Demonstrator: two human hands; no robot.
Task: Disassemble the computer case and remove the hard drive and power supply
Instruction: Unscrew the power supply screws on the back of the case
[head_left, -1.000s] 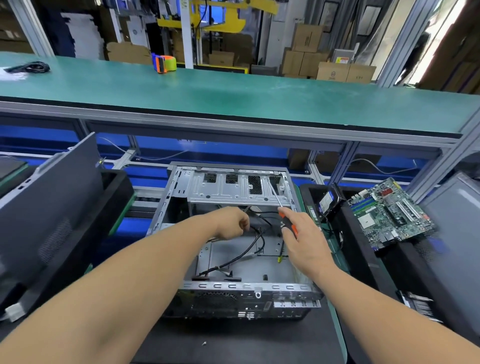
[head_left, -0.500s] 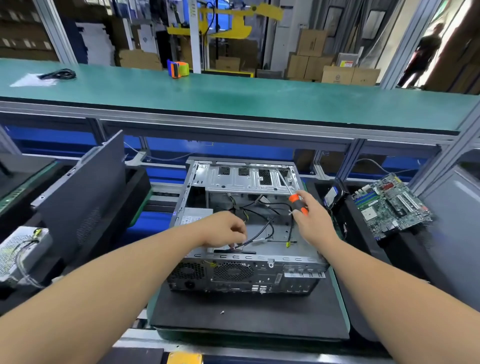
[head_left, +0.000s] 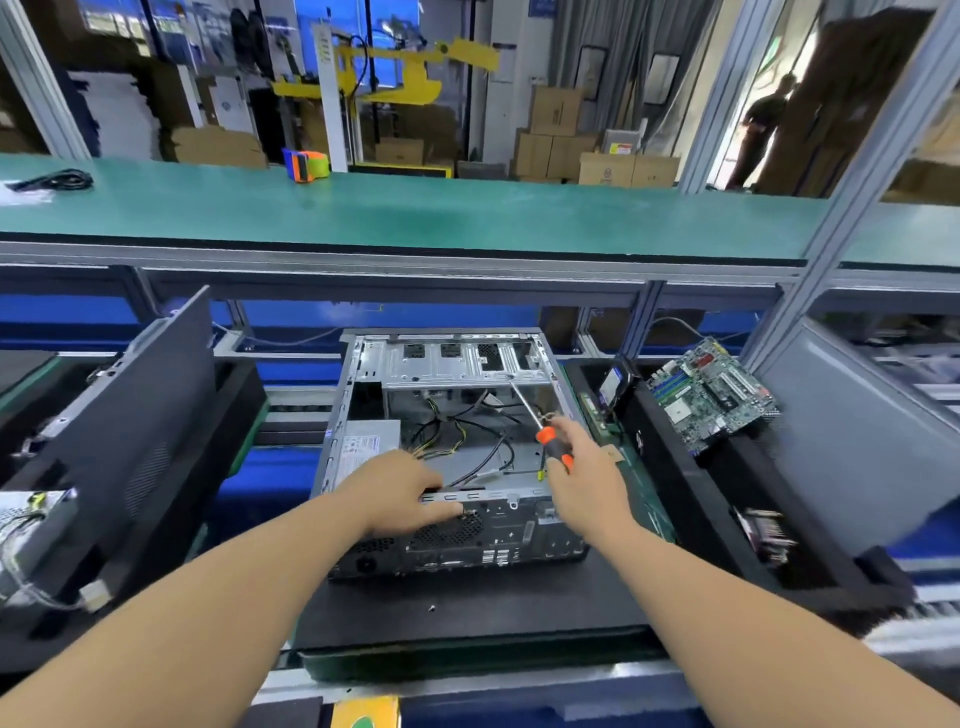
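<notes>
We start with the green shelf (head_left: 415, 218) that runs across the far side, and below it the black mat (head_left: 467, 608) that carries the open computer case (head_left: 447, 457), which lies on its side in the middle of the mat with its back panel at the near edge. A black side panel (head_left: 130, 415) leans off the mat's left edge, and a loose circuit board (head_left: 711, 395) rests on a black bin past the right edge. Inside the case, the power supply (head_left: 363, 447) still sits in the near left corner, with its cables (head_left: 467, 431) spread loosely over the case floor; the drive cage (head_left: 452, 361) spans the far end, and we cannot tell whether a hard drive is in it. Our left hand (head_left: 400, 493) rests on the case's near rim, fingers curled over the metal edge beside the power supply. Our right hand (head_left: 582, 473) is closed round the orange handle of the screwdriver (head_left: 540, 421), whose tip reaches up to the near edge of the drive cage. From here we judge the main risks to be the tip slipping off a screw and gouging the cage, a freed screw dropping among the cables, or the sharp rim cutting our left fingers if the case shifts under the turning force.
</notes>
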